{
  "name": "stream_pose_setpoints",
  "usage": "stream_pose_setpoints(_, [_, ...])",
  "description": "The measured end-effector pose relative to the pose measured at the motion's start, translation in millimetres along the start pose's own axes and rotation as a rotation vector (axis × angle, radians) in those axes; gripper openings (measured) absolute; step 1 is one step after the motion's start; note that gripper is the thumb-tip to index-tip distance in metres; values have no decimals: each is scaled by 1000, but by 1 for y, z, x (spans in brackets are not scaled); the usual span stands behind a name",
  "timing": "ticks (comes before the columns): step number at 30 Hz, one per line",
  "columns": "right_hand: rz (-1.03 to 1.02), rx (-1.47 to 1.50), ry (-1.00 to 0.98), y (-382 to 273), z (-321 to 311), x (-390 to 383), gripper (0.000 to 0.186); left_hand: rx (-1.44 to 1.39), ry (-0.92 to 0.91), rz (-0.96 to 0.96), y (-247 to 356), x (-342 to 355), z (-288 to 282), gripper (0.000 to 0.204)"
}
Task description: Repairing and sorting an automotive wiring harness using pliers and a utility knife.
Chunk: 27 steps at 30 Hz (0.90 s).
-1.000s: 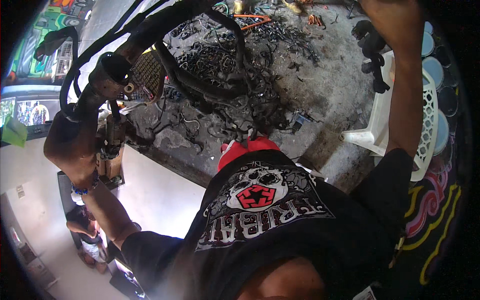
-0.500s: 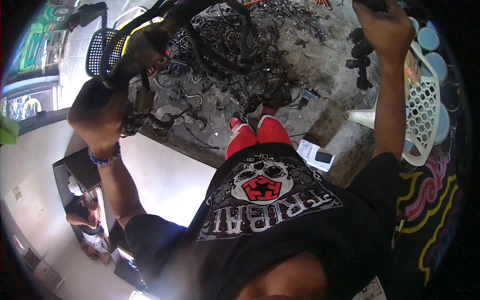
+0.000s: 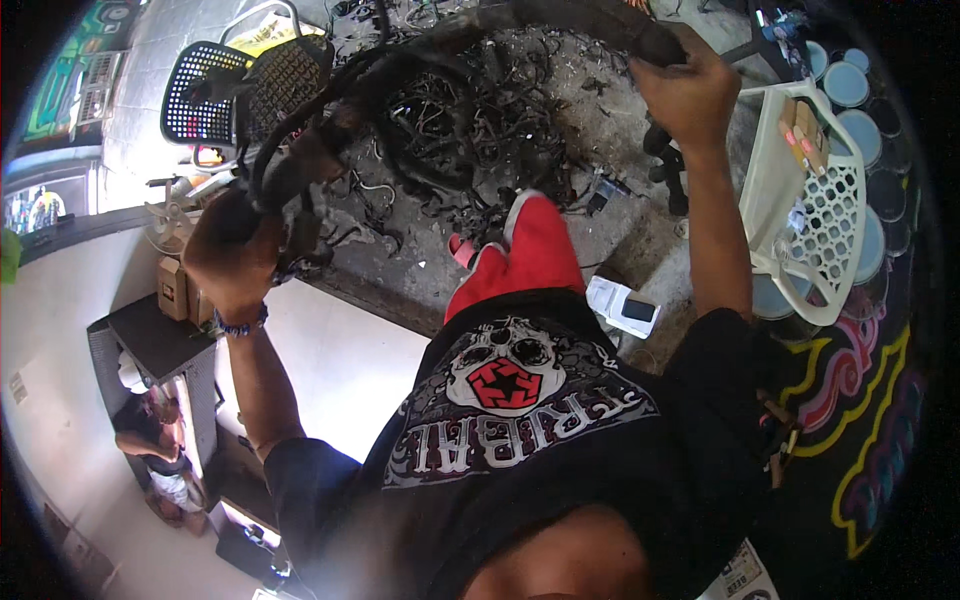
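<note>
A thick black wiring harness (image 3: 590, 15), with several loose branches hanging off it, arches across the top of the view between my hands. My left hand (image 3: 235, 250), wearing a blue beaded bracelet, is closed round its lower left end, where connectors dangle beside the fingers. Higher up on the right, my right hand (image 3: 690, 90) grips the other stretch of the thick bundle. Under the arch, a tangled heap of dark wires and cable scraps (image 3: 520, 130) spreads over the concrete floor.
A white lattice plastic chair (image 3: 840, 215) at right carries hand tools. At upper left stands a black perforated chair (image 3: 195, 95). An open white box with a dark phone-like device (image 3: 622, 308) lies by my legs. Another person (image 3: 160, 450) is at lower left.
My right hand has come left and down with its end of the harness. My left hand has shifted slightly right and down, still gripping. My legs have changed stance, one foot stepping forward.
</note>
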State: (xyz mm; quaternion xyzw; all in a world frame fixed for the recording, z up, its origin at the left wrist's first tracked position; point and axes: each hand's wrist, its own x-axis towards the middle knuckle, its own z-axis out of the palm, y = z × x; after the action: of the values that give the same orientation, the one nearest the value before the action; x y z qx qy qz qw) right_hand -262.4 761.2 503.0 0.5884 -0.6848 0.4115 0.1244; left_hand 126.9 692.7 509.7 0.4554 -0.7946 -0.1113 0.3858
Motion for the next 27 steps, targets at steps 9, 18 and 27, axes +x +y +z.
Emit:
stream_pose_setpoints(9, [-132,145,109,-26,20,11,18,66,-47,-166,6,-13,-21,23])
stream_pose_setpoints(18, [-49,119,78,-22,0,-2,21,7,-91,-238,0,-10,-11,25])
stream_pose_setpoints(27, [-34,38,-35,-3,-7,-14,33,-97,12,-107,12,-20,-3,23])
